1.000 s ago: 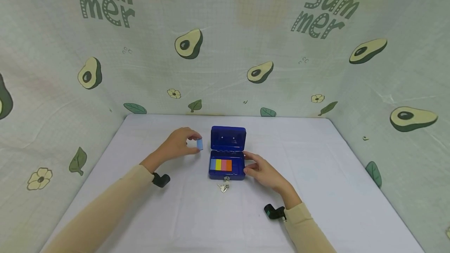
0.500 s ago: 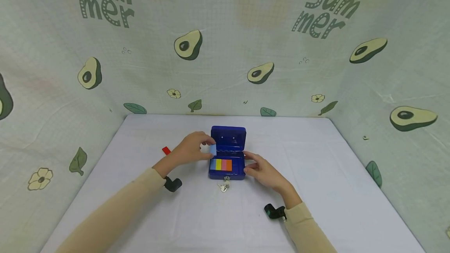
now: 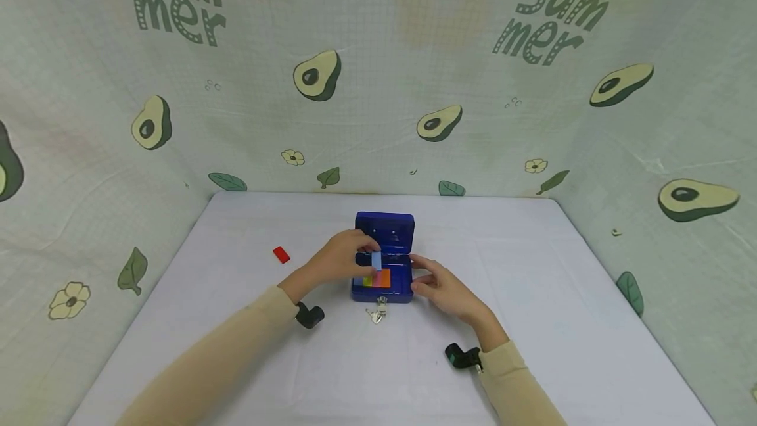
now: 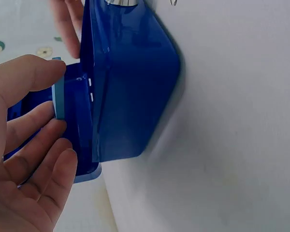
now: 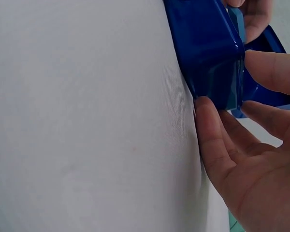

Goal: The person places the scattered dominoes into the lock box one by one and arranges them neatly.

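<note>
A small light blue rectangular block (image 3: 376,260) is pinched upright between the thumb and fingertips of my left hand (image 3: 340,259), above the inside of a blue metal cash box (image 3: 402,288). The left wrist view shows this block (image 4: 59,99) edge-on. The box lid (image 3: 397,229) stands raised at the back. Inside lies a row of coloured blocks; an orange block (image 3: 386,278) shows plainly, while my left fingers partly cover the others. My right hand (image 3: 443,291) touches the box's right side, with thumb and fingers (image 5: 208,118) extended along the wall and rim.
A red block (image 3: 281,254) lies on the white tabletop (image 3: 331,373), left of the box. Keys (image 3: 375,316) hang from the lock at the box's front. A patterned cloth wall (image 3: 378,84) rises behind the table and on both sides.
My left hand has carried the light blue block rightward, from left of the box to over it. The red block, earlier hidden by that hand, has come into view. My right hand stays put.
</note>
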`<state>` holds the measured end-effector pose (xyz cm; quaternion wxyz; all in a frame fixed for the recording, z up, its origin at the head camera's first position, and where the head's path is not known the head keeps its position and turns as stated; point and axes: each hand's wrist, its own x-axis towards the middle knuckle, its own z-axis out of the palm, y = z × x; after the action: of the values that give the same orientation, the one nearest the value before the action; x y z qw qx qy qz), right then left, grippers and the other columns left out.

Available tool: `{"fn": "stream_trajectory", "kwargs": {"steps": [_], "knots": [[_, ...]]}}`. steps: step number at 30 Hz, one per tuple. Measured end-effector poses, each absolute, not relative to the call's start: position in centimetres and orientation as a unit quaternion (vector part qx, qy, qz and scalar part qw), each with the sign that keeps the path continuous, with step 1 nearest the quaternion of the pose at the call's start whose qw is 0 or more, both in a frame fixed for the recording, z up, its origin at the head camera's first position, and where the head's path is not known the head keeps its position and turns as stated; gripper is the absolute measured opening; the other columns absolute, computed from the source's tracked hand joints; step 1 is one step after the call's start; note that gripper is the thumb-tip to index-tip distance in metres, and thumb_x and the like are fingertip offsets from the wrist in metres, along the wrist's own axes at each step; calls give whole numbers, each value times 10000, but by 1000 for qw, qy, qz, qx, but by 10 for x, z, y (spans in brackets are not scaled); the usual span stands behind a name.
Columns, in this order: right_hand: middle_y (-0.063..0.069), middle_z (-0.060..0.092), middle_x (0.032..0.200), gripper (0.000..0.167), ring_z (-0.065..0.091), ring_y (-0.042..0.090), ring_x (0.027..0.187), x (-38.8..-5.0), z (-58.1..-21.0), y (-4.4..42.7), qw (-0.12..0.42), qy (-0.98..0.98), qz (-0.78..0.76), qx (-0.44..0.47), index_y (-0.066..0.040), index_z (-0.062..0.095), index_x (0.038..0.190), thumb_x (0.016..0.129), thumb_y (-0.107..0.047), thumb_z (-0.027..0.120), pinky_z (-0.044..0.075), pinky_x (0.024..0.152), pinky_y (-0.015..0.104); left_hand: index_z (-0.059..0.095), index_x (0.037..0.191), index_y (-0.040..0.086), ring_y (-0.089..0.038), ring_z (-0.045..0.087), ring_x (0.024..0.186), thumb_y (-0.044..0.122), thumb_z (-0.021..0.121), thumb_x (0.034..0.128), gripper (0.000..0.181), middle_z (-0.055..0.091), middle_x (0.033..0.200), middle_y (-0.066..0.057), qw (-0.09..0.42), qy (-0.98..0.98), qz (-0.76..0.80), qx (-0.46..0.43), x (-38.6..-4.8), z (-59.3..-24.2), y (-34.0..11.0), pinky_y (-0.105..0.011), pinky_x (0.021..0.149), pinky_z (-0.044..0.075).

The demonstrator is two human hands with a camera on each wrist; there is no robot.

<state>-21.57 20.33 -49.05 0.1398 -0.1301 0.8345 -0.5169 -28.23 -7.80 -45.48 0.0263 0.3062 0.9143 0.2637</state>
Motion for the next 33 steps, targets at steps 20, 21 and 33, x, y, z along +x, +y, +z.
{"fn": "stream_trajectory", "kwargs": {"steps": [20, 21, 33], "knots": [[197, 436, 1620, 682, 607, 348, 1323, -214, -492, 206, 142, 829, -521, -150, -118, 336, 1669, 1065, -194, 644, 524, 1069, 510, 774, 1239, 130, -149, 629, 1038, 271, 863, 878, 397, 703, 1115, 11, 26, 902, 252, 348, -278, -467, -59, -347, 955, 564], [198, 434, 1621, 682, 609, 347, 1323, -214, -492, 206, 141, 828, -521, -150, -116, 336, 1669, 1065, -193, 643, 524, 1070, 505, 777, 1237, 134, -145, 628, 1032, 275, 863, 877, 396, 706, 1111, 12, 23, 902, 248, 351, -277, -468, -58, -343, 951, 564], [176, 439, 1627, 680, 611, 337, 1327, -213, -491, 203, 139, 829, -523, -138, -137, 351, 1666, 1057, -160, 652, 531, 1046, 481, 784, 1222, 149, -158, 613, 1027, 354, 872, 876, 411, 722, 1118, -2, 19, 902, 237, 359, -277, -478, -51, -342, 905, 551]]}}
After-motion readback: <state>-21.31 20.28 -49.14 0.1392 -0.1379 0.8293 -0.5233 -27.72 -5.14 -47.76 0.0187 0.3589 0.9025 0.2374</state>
